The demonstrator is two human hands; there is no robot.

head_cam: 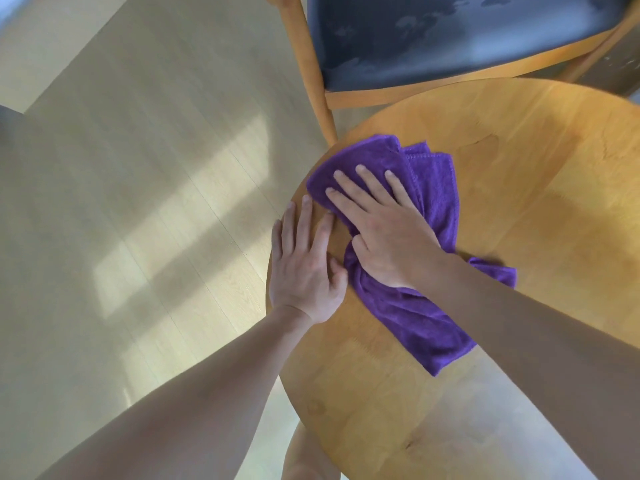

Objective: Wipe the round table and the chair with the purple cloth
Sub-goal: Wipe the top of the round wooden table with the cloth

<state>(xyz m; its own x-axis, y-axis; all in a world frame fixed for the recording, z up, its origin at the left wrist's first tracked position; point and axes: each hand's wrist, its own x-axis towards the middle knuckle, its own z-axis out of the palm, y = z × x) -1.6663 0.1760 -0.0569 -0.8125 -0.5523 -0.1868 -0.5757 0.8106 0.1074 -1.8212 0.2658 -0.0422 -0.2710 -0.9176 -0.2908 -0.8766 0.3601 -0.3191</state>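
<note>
fingers (360, 188) of the right hand (391, 233) lie straight, pressing the purple cloth (415, 313) onto the round table (536, 209).

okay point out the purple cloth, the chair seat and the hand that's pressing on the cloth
Cloth (433, 327): head view, on its lower fold lying flat on the table.
Chair seat (450, 39): head view, on the middle of the dark cushion.
Right hand (388, 233): head view, on the back of the hand.

We see the right hand (388, 233) pressing the purple cloth (426, 282) flat on the round surface (519, 209). The left hand (304, 268) rests at its nine o'clock edge. The chair (450, 39) stands at twelve.
</note>
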